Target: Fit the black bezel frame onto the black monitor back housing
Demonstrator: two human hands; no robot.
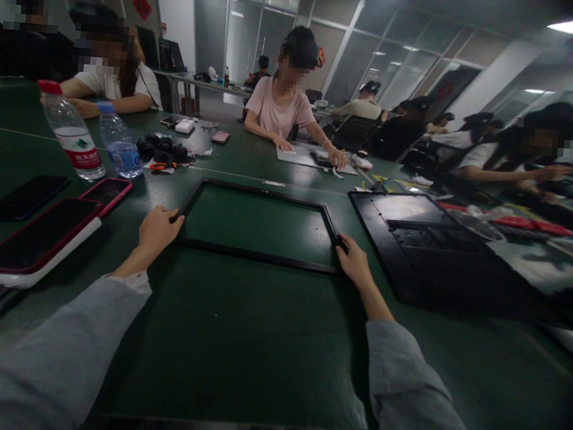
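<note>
A thin black rectangular frame (257,258), like a screen bezel, is stretched between my hands over the green table (255,346). My left hand (159,232) is closed around its left side, and my right hand (354,258) grips the right side. The tabletop shows through the open middle. Whether the frame touches the table or hovers just above it, I cannot tell. Right of my right hand lies a large black panel (431,281) with a recessed section, like the back cover of a monitor.
Left of me are two plastic bottles (122,144), several phones (39,233) and a cable. Orange-handled pliers (163,166) lie beside a black heap (159,147). Across the table a person in pink (283,107) handles parts on a pale sheet. Red and clear packaging (521,222) lies at right.
</note>
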